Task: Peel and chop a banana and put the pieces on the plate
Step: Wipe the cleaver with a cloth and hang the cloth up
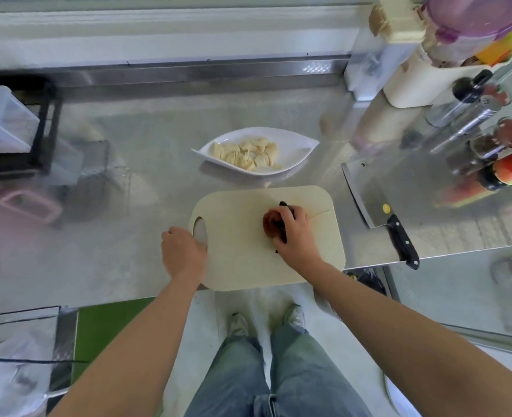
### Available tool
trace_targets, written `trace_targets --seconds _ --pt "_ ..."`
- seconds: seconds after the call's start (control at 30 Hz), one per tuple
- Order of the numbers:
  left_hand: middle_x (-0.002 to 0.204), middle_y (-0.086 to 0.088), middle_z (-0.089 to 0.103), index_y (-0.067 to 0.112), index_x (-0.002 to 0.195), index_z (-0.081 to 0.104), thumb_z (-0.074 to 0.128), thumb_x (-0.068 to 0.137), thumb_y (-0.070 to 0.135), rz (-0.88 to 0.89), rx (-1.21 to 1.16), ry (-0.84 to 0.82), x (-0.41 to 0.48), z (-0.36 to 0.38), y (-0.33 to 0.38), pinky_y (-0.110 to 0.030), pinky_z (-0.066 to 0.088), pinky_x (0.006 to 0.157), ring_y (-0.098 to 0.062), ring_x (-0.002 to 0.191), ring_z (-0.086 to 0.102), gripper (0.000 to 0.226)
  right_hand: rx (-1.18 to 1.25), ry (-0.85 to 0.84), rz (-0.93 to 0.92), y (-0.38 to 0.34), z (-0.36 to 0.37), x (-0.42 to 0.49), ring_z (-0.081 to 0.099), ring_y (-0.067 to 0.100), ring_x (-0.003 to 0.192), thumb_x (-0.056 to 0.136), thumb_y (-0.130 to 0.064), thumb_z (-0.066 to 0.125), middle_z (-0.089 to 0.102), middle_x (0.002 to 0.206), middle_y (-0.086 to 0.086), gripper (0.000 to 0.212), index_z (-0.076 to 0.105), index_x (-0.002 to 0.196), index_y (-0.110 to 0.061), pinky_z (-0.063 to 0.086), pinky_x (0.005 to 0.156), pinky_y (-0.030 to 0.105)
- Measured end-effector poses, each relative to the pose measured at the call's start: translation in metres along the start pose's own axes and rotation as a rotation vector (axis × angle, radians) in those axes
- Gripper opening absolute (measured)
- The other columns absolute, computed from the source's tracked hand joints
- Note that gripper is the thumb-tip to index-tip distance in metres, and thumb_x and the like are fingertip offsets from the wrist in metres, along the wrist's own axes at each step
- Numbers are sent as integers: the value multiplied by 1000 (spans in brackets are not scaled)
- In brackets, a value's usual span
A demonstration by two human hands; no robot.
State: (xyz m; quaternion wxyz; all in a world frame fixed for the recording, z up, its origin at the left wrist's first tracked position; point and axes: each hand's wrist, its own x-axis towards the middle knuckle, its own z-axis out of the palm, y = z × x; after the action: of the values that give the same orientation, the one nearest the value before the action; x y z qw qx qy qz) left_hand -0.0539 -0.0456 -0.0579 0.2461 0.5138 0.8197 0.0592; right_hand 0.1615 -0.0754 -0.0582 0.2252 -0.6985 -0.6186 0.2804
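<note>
Blue jeans (278,371) and pale shoes (238,323) stand on a light floor beside a green mat (107,332). Above them a reflective steel table (113,236) runs back to a white window ledge; jars and bottles (489,139) crowd its right end. A cream cutting board (239,251) lies at the near edge; a cleaver (378,200) rests flat to its right. Just beyond the board sits a white leaf-shaped plate (296,145) holding the banana pieces (248,155). The left hand (182,251) curls over the board's left edge at the handle hole; the right hand (293,233) clenches a dark, reddish-brown peel (271,224) on the board.
</note>
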Motion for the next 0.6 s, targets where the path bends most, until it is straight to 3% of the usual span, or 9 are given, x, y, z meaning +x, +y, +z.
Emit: trace_targets --seconds 0.1,0.17,0.27,0.37,0.5,0.6 --pt "89 -15 57 -6 96 52 59 85 22 0 -166 3 1 -3 -3 -37 44 62 -33 81 58 31 99 56 -54 -10 0 -2 44 32 119 77 2 55 37 132 14 60 45 135 -15 44 100 46" --pt "78 -3 51 2 95 45 55 89 18 -49 -323 -16 -3 -7 0 -32 37 60 -26 75 52 19 90 57 -135 -23 6 -5 39 33 129 81 1 55 26 144 13 66 37 141 -21 42 104 42" --pt "83 -2 55 8 100 45 50 93 27 -130 -534 -65 -5 -3 0 -36 44 68 -26 81 56 20 -22 20 -281 -40 22 -12 32 36 133 88 -12 54 16 151 13 57 35 140 -28 34 108 41" --pt "84 -8 65 9 91 57 48 91 46 -131 -674 -63 -5 3 -9 -45 54 73 -28 77 62 37 -252 -46 -391 -37 32 -17 36 34 127 91 -26 52 25 151 11 43 45 133 -33 37 100 44" --pt "65 -4 62 7 80 61 39 100 33 -60 -689 27 -15 6 -10 -39 50 64 -22 60 57 39 -393 -42 -408 -17 22 -14 45 37 115 81 -6 63 40 138 14 53 51 127 -31 48 84 48" --pt "66 -3 61 7 80 60 36 102 30 -45 -664 56 -21 8 -5 -34 45 64 -23 63 57 40 -255 30 -225 -14 7 -7 43 39 113 78 7 58 43 130 18 52 56 123 -19 50 85 51"
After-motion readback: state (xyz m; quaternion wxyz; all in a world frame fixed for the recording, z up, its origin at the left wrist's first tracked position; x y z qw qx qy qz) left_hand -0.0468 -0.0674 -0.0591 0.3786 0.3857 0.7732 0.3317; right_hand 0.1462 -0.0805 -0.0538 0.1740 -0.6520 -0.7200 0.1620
